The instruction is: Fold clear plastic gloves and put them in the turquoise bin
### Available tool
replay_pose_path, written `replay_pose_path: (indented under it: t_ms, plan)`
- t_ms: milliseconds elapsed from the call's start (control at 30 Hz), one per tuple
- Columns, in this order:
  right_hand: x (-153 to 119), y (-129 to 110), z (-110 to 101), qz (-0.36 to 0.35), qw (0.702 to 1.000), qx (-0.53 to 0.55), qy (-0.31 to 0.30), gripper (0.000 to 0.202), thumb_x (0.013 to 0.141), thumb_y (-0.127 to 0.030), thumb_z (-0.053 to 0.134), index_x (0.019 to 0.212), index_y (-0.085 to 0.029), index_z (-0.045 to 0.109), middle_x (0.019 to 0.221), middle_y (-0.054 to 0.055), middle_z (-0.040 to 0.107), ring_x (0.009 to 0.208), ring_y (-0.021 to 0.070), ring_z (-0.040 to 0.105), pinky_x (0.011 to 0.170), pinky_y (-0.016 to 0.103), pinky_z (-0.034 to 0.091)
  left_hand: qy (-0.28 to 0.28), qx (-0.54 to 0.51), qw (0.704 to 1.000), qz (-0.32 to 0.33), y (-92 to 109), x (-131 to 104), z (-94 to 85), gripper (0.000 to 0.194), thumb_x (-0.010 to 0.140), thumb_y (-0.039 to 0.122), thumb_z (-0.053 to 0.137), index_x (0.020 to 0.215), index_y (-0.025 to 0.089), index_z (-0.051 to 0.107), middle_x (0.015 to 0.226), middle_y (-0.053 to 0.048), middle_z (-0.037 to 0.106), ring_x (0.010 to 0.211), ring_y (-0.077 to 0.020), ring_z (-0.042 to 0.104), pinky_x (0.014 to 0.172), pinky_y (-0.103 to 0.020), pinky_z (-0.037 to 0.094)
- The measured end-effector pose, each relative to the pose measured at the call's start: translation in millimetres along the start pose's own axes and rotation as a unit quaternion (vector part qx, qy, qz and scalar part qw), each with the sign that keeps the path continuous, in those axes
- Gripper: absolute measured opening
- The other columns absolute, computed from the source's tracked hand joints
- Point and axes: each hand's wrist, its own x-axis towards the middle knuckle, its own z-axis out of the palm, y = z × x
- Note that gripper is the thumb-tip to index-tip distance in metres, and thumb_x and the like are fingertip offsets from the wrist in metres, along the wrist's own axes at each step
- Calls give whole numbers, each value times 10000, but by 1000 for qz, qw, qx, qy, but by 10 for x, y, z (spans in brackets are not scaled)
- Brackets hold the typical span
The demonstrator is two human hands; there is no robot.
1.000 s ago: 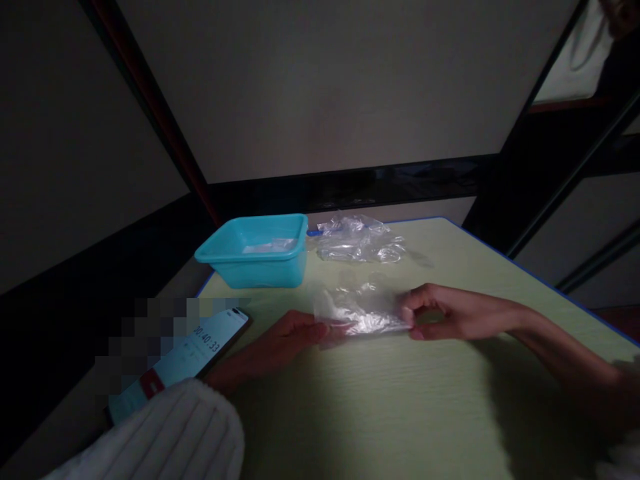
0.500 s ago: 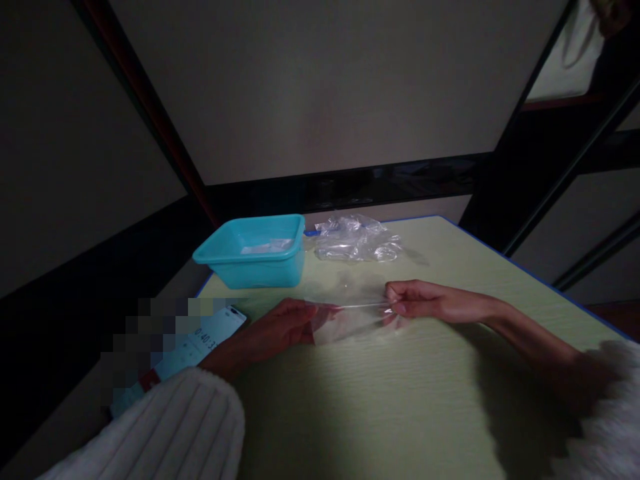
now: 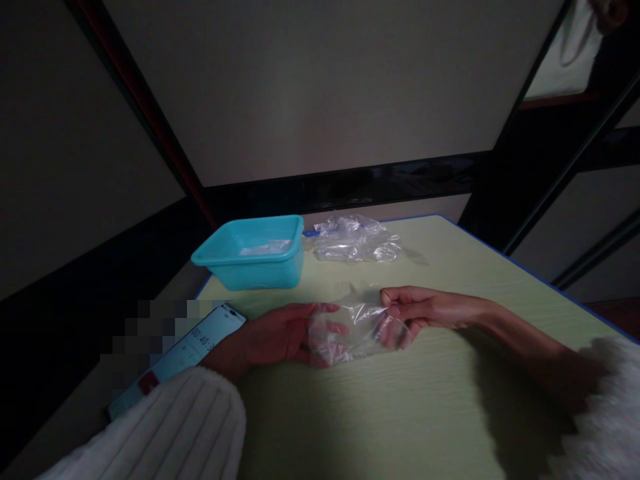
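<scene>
A thin, clear, bag-like plastic piece (image 3: pixel 357 320) stretches between my two hands above the table. My left hand (image 3: pixel 283 333) has its fingers apart, and they show through the left part of the plastic; whether they are inside or behind it I cannot tell. On the other side, my right hand (image 3: pixel 415 308) pinches the plastic between thumb and forefinger, with its lower fingers visible through the film. Small points of the plastic stick up along its far edge.
A turquoise basin (image 3: pixel 260 275) with white pieces inside stands at the back left. Beside it lies a crumpled clear plastic bag (image 3: pixel 355 241) with a blue strip. A phone (image 3: pixel 200 353) showing a timer lies at left on the pale table (image 3: pixel 380 420), partly behind my sleeve.
My left hand has gone from pinching the plastic's edge to spreading its fingers at it. The plastic, pulled taut before, is now looser and wider. My right hand keeps its pinch.
</scene>
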Motion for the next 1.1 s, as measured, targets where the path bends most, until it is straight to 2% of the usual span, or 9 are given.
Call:
replay_pose_path:
  t_ms: [133,233,367,500,567,700,900,967,1100]
  plan:
    - [16,9,14,-2,999,-6,34,297,802,-363,623,828,-182,390,840,38,663,756,136,664,628,244,525,17,-3,1000,3,9,16,-14,507,880,370,513,1339,212,367,1155,-120,608,948,-234,618,810,-393,445]
    - [27,3,22,-22,997,-25,71,329,774,-325,661,899,-185,390,802,8,657,690,103,647,555,188,483,35,-2,999,11,18,3,24,577,882,366,519,1388,247,269,1120,-113,627,943,-231,624,793,-382,452]
    - [44,-1,19,-50,992,-23,110,511,740,-271,693,1102,-199,340,867,14,658,713,100,640,586,195,473,57,2,998,11,24,-20,83,615,843,276,578,1373,275,267,1078,-76,657,970,-237,630,806,-376,455]
    - [56,27,12,-85,990,-31,110,796,718,-206,698,1300,-250,157,912,17,646,761,139,653,618,250,491,56,13,998,28,7,-17,77,678,771,190,649,1343,281,298,1107,-69,651,982,-231,635,817,-360,457]
    - [60,43,5,-98,989,-42,104,778,729,-189,681,1310,-246,166,920,24,642,759,141,652,614,257,495,51,28,997,43,-3,-9,58,715,733,180,695,1332,271,313,1113,-80,650,988,-233,633,813,-354,465]
    - [65,55,-4,-97,988,-68,102,606,737,-150,657,1239,-211,322,902,25,638,738,129,645,587,241,493,64,72,993,75,-9,-1,29,776,658,161,771,1309,236,355,1117,-97,645,971,-222,637,803,-335,480]
    - [61,37,13,-96,986,-96,99,542,724,-104,641,1200,-196,398,824,-14,609,687,111,631,567,231,490,126,133,972,145,-41,30,-15,756,617,183,805,1265,189,416,1093,-104,648,917,-215,650,799,-328,483]
    - [54,35,14,-95,985,-107,98,541,723,-102,639,1202,-193,405,830,-17,597,678,105,627,583,235,494,158,161,959,171,-62,50,-28,807,608,181,807,1294,174,381,1104,-123,641,918,-222,649,777,-322,490]
    - [41,34,7,-91,981,-137,98,518,742,-139,630,1210,-184,411,884,5,595,695,104,619,616,246,495,236,181,930,217,-73,88,-42,949,618,115,767,1385,196,214,1120,-133,633,936,-224,647,780,-340,502]
